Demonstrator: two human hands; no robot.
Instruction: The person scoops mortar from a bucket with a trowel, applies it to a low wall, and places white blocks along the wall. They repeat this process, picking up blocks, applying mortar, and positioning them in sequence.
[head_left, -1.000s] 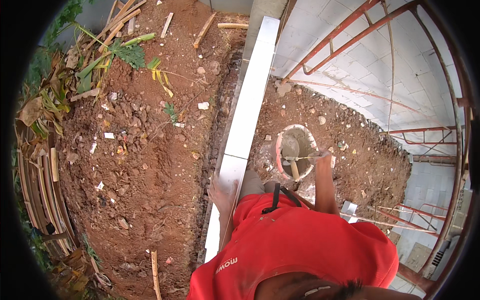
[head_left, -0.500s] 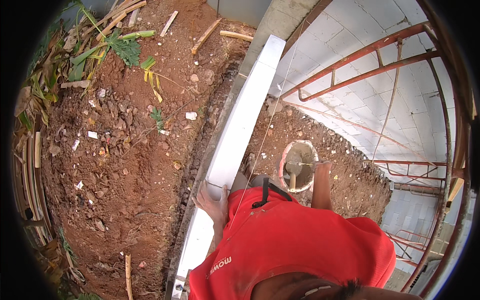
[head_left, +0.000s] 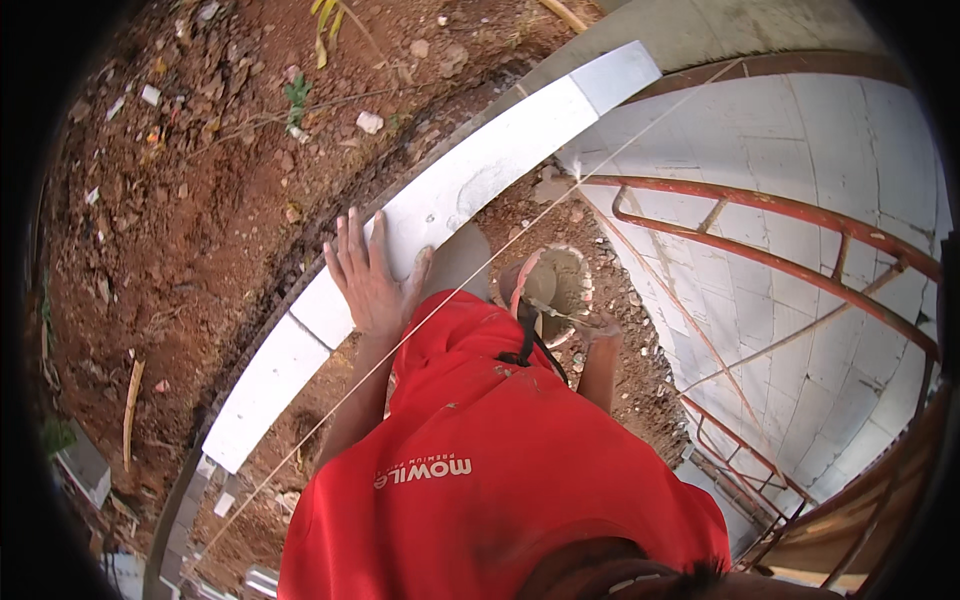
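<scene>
My left hand (head_left: 372, 275) lies on top of a row of white wall blocks (head_left: 490, 150), fingers spread toward the outer edge and thumb on the near side. Dark joints cross the row on both sides of it. My right hand (head_left: 598, 328) is closed round the handle of a trowel (head_left: 560, 316). Its blade sits at a round bucket (head_left: 589, 285) holding grey mortar (head_left: 568, 272), partly hidden by my body. A taut string (head_left: 520, 237) runs slantwise along the near side of the blocks, passing over my left forearm.
Red scaffold frames (head_left: 760, 225) rise at the right before a white block wall (head_left: 800, 150). Beyond the row, reddish soil (head_left: 200, 270) carries stones, scraps and a wooden stick (head_left: 132, 415). A concrete ledge (head_left: 690, 30) meets the row's far end.
The view has turned and shifted, so the block row now slants more. My left hand lies flatter across the block top. The trowel stays in my right hand at the bucket.
</scene>
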